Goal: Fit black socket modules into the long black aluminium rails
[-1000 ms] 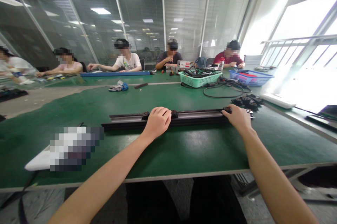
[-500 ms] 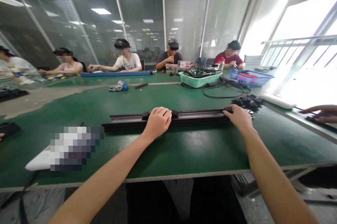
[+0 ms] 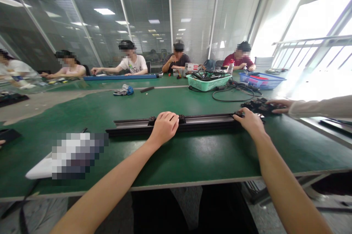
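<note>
A long black metal rail (image 3: 209,124) with a grey inner channel lies left to right on the green table. My left hand (image 3: 165,127) is closed over its middle, palm down, with the fingers curled over the far side. Black blocks (image 3: 182,119) show in the channel on both sides of that hand. At the rail's right end, my right hand (image 3: 252,124) pinches a small black part (image 3: 238,114) between thumb and fingers. A little shiny metal shows beyond my right fingers; the rest of that end is hidden.
A heap of black parts (image 3: 257,105) lies beyond my right hand, with a co-worker's hand (image 3: 279,106) on it. Further back stand a green basket (image 3: 205,85) of cables and a blue basket (image 3: 269,83). Gloves (image 3: 124,90) lie mid-table. Several people sit opposite.
The co-worker's hand at the right has reached in to the heap of black parts, and the white object beside it is now out of sight. My hands and the rail have barely moved.
</note>
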`<state>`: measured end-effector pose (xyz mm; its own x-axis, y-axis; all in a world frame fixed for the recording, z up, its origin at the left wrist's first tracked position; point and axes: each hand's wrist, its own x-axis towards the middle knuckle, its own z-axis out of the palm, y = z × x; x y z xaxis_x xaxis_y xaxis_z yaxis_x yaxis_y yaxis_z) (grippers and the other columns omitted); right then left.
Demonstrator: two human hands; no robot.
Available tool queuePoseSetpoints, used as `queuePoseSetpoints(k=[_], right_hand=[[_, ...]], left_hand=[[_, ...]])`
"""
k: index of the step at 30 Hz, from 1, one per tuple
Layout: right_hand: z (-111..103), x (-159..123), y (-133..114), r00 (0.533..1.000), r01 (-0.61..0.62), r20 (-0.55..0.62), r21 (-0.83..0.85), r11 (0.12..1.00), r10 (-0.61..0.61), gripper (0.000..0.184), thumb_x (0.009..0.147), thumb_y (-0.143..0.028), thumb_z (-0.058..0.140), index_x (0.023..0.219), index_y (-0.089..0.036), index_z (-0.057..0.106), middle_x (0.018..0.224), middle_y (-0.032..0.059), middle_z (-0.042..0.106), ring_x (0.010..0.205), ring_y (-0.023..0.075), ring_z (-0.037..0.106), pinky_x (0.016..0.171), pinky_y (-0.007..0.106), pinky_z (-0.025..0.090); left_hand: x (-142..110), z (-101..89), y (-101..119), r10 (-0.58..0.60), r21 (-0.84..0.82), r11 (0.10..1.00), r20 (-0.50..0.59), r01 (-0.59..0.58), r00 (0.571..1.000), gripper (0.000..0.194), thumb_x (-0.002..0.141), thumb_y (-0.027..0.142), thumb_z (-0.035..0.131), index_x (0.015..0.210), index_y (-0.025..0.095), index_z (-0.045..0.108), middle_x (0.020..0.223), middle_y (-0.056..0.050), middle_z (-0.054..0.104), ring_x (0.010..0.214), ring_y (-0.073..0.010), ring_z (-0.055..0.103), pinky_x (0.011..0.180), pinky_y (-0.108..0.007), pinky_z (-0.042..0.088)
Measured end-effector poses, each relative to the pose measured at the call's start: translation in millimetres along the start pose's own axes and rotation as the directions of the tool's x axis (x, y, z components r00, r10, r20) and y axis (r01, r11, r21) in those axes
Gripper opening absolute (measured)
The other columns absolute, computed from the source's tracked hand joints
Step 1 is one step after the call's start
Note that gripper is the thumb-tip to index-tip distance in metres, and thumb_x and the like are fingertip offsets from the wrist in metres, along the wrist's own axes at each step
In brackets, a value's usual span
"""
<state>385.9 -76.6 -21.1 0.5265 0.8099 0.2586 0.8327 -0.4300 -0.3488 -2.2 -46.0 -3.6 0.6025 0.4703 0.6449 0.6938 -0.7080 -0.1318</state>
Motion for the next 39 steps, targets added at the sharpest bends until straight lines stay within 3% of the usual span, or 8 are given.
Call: queuePoseSetpoints(k=[5, 13, 22, 27, 35, 39], right_hand=[[-1, -2, 1, 0.998, 0.016, -0.054, -0.026, 1.0, -0.017, 0.042, 0.091, -0.049, 0.056, 0.121, -0.022, 0.068, 0.101, 0.0153, 0.073, 0.097, 0.0318, 0.067, 0.079, 0.039, 0.048], [-4, -4, 0, 0.999, -0.013, -0.042, -0.002, 1.0, 0.013, 0.042, 0.09, -0.05, 0.057, 0.121, -0.024, 0.069, 0.096, 0.0126, 0.073, 0.095, 0.0311, 0.067, 0.078, 0.039, 0.048], [-6, 0, 6, 0.996, -0.072, -0.044, -0.007, 0.997, 0.072, 0.046, 0.091, -0.05, 0.057, 0.122, -0.019, 0.068, 0.106, 0.0186, 0.072, 0.103, 0.0345, 0.065, 0.082, 0.042, 0.049], [-6, 4, 12, 0.991, -0.12, -0.059, 0.016, 0.993, 0.12, 0.049, 0.089, -0.05, 0.061, 0.122, -0.014, 0.066, 0.109, 0.0213, 0.071, 0.107, 0.036, 0.064, 0.083, 0.042, 0.049], [-6, 10, 23, 0.984, -0.155, -0.085, 0.052, 0.987, 0.159, 0.044, 0.086, -0.05, 0.066, 0.117, -0.019, 0.069, 0.103, 0.0171, 0.071, 0.103, 0.0334, 0.066, 0.081, 0.041, 0.049], [-3, 14, 33, 0.981, -0.129, -0.138, 0.042, 0.991, 0.134, 0.046, 0.085, -0.053, 0.067, 0.114, -0.017, 0.07, 0.103, 0.0204, 0.07, 0.102, 0.0345, 0.065, 0.081, 0.043, 0.048]], left_hand=[[1, 0.0, 0, 0.001, -0.002, 1.0, -0.002, -0.001, 1.0, 0.03, 0.102, 0.023, 0.043, 0.112, 0.017, 0.07, 0.111, -0.01, 0.072, 0.109, -0.0249, 0.062, 0.1, -0.043, 0.046], [1, -0.6, 1, -0.002, -0.002, 1.0, -0.002, 0.002, 1.0, 0.03, 0.102, 0.024, 0.042, 0.112, 0.018, 0.07, 0.111, -0.01, 0.072, 0.109, -0.025, 0.062, 0.1, -0.043, 0.046], [1, -1.1, 1, -0.003, -0.002, 1.0, -0.003, 0.003, 1.0, 0.029, 0.102, 0.024, 0.043, 0.112, 0.017, 0.07, 0.111, -0.01, 0.072, 0.109, -0.0249, 0.062, 0.1, -0.042, 0.046], [1, -0.8, 1, 0.001, 0.004, 1.0, -0.004, -0.001, 1.0, 0.029, 0.103, 0.024, 0.043, 0.112, 0.017, 0.069, 0.111, -0.01, 0.072, 0.109, -0.025, 0.062, 0.1, -0.042, 0.046], [0, 0.5, 1, -0.008, -0.001, 1.0, -0.007, 0.008, 1.0, 0.029, 0.102, 0.023, 0.044, 0.112, 0.017, 0.07, 0.112, -0.01, 0.072, 0.11, -0.0248, 0.062, 0.101, -0.043, 0.046], [-1, 1.1, 0, -0.01, 0.005, 1.0, -0.007, 0.01, 1.0, 0.029, 0.101, 0.022, 0.044, 0.113, 0.016, 0.07, 0.114, -0.01, 0.072, 0.111, -0.0251, 0.062, 0.101, -0.043, 0.046]])
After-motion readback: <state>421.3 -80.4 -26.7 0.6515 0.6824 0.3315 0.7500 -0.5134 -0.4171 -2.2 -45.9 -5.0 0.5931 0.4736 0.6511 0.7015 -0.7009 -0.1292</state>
